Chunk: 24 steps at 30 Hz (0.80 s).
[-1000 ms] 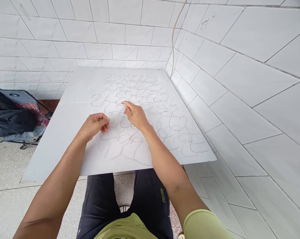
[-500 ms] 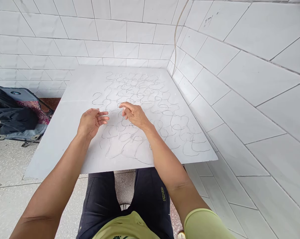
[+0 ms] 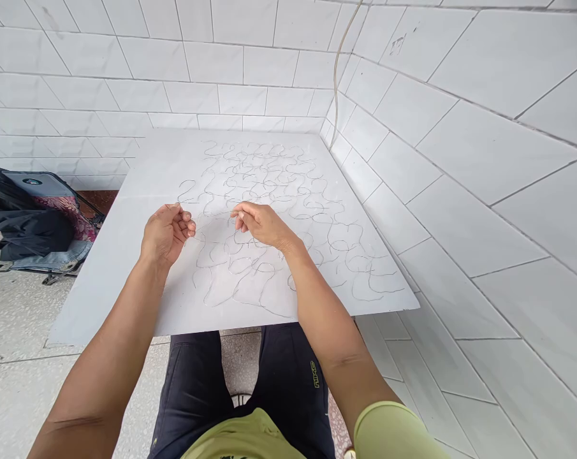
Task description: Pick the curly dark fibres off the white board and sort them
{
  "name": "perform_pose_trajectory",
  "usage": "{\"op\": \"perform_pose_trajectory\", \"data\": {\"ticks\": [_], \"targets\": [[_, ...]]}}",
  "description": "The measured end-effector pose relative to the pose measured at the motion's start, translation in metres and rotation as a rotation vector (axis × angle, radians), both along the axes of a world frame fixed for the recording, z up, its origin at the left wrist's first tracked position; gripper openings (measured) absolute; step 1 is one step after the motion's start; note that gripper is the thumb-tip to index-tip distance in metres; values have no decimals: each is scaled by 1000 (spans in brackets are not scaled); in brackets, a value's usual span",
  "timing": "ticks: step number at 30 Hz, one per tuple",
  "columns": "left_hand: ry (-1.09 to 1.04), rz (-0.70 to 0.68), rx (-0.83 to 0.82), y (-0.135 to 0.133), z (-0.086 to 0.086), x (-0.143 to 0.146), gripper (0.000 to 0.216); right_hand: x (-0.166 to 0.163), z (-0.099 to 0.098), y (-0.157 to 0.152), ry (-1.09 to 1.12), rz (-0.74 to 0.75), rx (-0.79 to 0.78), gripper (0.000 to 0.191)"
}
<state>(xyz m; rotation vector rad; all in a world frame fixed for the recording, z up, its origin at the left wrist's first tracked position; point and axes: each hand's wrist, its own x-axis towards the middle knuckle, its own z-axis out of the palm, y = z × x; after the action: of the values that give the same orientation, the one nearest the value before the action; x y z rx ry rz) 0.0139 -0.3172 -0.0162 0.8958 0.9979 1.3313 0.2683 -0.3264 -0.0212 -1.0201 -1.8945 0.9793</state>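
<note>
A white board [image 3: 125, 255] lies in front of me, and a thin dark thread [image 3: 288, 185] runs over it in many loops and curls. My left hand [image 3: 164, 233] hovers over the board's left-middle with its fingers curled in, thumb and fingertips pinched on a strand of the thread. A short way to the right, my right hand [image 3: 262, 224] pinches the thread between thumb and forefinger, its other fingers folded under. The two hands are about a hand's width apart above the loops.
White tiled walls [image 3: 460, 146] close in at the back and right, with a thin cable [image 3: 336, 76] hanging in the corner. A dark bag and folded clothes [image 3: 30, 223] lie on the floor at left. My knees [image 3: 269, 376] are under the board's near edge.
My left hand has moved up and to the left, away from the right hand, and its fingers opened briefly then curled again. The right hand stayed nearly in place.
</note>
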Motion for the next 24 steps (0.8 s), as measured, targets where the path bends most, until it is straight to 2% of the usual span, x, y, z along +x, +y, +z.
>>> {"op": "perform_pose_trajectory", "data": {"ticks": [3, 6, 8, 9, 12, 14, 17, 20, 24], "targets": [[114, 42, 2, -3, 0, 4, 24, -3, -4, -1, -63, -53, 34, 30], [337, 254, 144, -9, 2, 12, 37, -7, -6, -2, -110, -69, 89, 34], [389, 296, 190, -13, 4, 15, 41, -9, -8, -2, -131, -66, 131, 36], [371, 239, 148, -14, 5, 15, 43, -10, -9, -1, -135, -66, 152, 37], [254, -62, -105, -13, 7, 11, 45, -11, -12, 1, -119, -71, 211, 37], [181, -188, -192, -11, 7, 6, 40, -11, -13, 2, -96, -80, 232, 38], [86, -234, -185, -7, 5, 0, 28, -9, -13, 2, -79, -80, 192, 37], [78, -240, -178, -8, 3, 1, 22, -8, -11, 1, -108, -66, 149, 36], [141, -240, -179, -14, 0, 9, 24, -10, -10, 2, -215, -121, 245, 36]]}}
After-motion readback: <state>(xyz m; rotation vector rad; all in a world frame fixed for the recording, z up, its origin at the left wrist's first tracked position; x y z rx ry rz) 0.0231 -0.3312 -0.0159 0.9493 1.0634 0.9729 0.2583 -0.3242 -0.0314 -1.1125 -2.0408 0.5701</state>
